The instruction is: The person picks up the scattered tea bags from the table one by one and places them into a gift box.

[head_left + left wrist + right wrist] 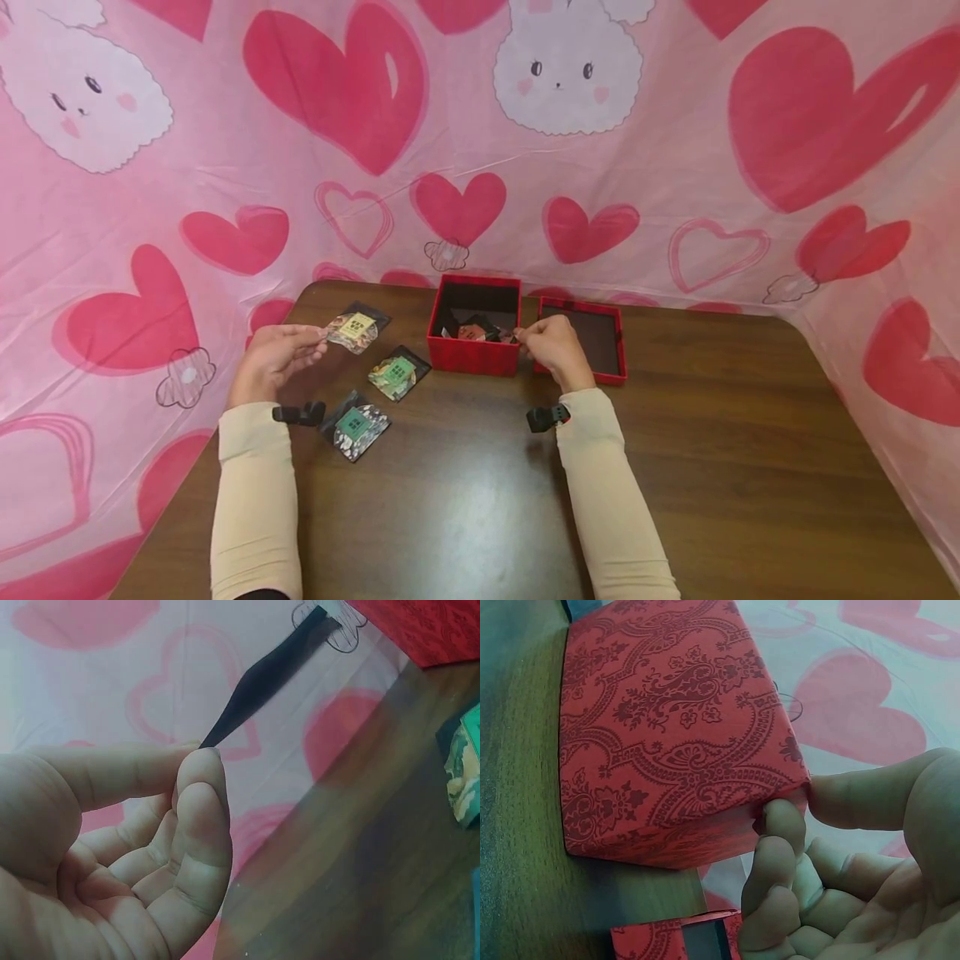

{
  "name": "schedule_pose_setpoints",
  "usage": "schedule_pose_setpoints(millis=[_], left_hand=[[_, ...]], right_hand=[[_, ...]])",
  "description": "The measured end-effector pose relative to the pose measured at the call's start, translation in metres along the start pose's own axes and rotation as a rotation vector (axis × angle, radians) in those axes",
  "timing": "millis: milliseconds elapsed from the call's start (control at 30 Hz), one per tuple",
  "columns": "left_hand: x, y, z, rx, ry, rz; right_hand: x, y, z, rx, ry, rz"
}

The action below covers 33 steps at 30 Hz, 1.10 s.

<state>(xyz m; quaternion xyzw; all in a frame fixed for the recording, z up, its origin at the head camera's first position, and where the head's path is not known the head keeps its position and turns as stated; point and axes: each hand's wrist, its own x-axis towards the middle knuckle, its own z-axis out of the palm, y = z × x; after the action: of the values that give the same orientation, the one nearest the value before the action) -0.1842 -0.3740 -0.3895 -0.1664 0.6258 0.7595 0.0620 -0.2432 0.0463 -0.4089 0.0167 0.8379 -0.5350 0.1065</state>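
Note:
My left hand (pixel 272 357) pinches one corner of a flat pouch (pixel 357 327) with a yellow label between thumb and fingers. In the left wrist view that pouch (pixel 262 684) appears edge-on as a thin dark strip. My right hand (pixel 557 346) pinches the rim of a red box (pixel 472 360) at its right side, thumb on one face and fingers on the other. Dark brocade patterning covers the box's outside (pixel 679 712) in the right wrist view. Inside the box lie more pouches (pixel 474 332), one with a reddish label; they overlap and are partly hidden.
Two pouches with green labels, an upper one (pixel 397 372) and a lower one (pixel 356 425), lie on the wooden table (pixel 465 517) left of the box. The red lid (pixel 622 350) rests inside-up at the right, partly behind my right hand. A pink heart-printed cloth (pixel 675 167) hangs behind.

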Motion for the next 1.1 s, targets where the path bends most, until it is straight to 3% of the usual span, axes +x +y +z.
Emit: schedule_pose_setpoints(millis=[200,667,1100], left_hand=[[-0.007,0.010,0.011,0.015,-0.028,0.012],[-0.006,0.015,0.029,0.006,-0.063,0.048],[0.013,0.008,0.034,0.004,-0.030,0.057]], right_hand=[[0.001,0.000,-0.001,-0.007,0.007,-0.007],[0.000,0.001,-0.001,-0.025,0.010,-0.007],[-0.001,0.000,-0.001,-0.038,0.016,-0.011]])
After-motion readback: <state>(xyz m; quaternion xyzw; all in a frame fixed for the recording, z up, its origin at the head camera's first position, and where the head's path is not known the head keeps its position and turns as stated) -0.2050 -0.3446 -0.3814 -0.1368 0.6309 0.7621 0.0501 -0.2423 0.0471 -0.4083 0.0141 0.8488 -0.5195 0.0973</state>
